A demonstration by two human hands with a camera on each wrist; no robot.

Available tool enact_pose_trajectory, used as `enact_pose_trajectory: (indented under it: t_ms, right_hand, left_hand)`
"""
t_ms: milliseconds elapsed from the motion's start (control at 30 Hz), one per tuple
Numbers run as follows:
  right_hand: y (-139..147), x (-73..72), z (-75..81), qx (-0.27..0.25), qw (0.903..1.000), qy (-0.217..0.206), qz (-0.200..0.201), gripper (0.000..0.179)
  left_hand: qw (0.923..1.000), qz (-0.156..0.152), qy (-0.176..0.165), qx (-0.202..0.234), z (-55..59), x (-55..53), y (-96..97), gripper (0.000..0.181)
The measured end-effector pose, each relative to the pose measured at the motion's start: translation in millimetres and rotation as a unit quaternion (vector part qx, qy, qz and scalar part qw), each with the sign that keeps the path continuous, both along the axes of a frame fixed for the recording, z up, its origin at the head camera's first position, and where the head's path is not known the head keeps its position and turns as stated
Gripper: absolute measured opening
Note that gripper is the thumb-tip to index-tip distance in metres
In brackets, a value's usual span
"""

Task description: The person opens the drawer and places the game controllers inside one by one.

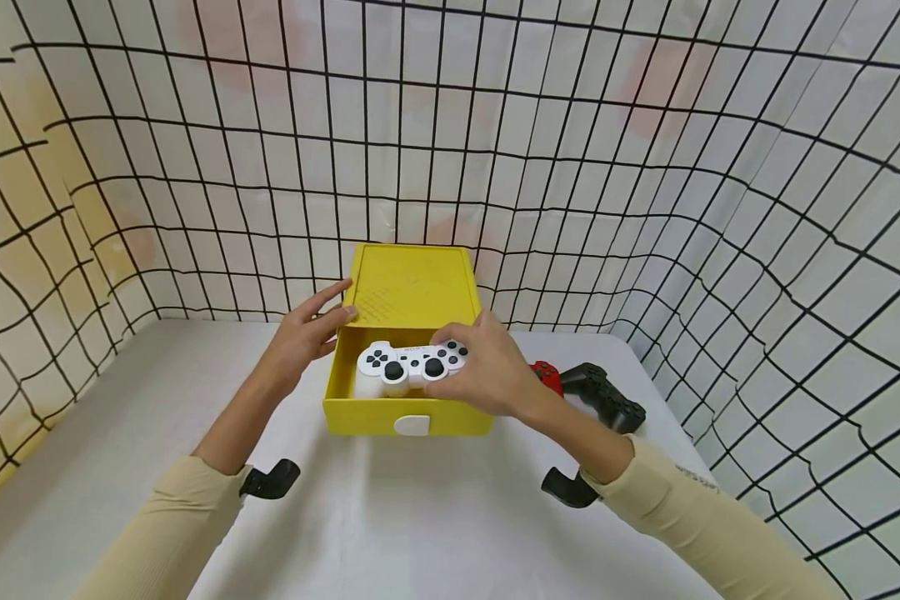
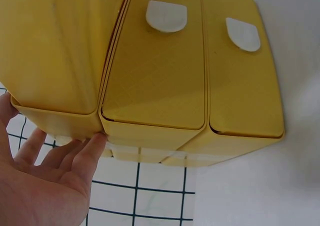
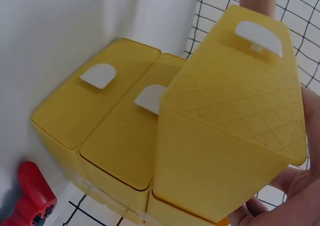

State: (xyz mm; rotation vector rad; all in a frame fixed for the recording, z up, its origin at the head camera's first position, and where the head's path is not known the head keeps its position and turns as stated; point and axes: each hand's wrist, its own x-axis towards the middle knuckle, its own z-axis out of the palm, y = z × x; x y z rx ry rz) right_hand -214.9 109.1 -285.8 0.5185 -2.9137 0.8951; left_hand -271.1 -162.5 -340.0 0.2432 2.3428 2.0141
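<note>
A white game controller (image 1: 412,363) with black thumbsticks lies tilted inside the pulled-out top drawer (image 1: 378,417) of a yellow drawer cabinet (image 1: 416,287). My right hand (image 1: 491,367) pinches the controller's right end between thumb and fingers, covering that grip. In the right wrist view the drawer's front hides the controller, and part of my right hand (image 3: 295,201) shows beyond it. My left hand (image 1: 303,333) rests its fingers against the cabinet's left edge near the top. The left wrist view shows those fingers, extended, touching the cabinet's side by the top drawer.
To the right of the cabinet lie a red controller (image 1: 546,377) and a black controller (image 1: 606,398) on the white table (image 1: 420,517). Two lower drawers (image 2: 155,71) with white tab handles are closed. Black wire mesh (image 1: 435,150) surrounds the table at the back and sides.
</note>
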Motion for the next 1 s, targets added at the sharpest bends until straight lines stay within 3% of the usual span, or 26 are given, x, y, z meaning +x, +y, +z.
enact_pose_trajectory:
  t_ms: [1000]
  right_hand:
    - [-0.1,-5.5,-6.2,0.109,0.9934,0.022,0.029,0.048]
  left_hand:
    - [1.0,-0.003,0.003,-0.003,-1.1,-0.7,-0.5,0.064]
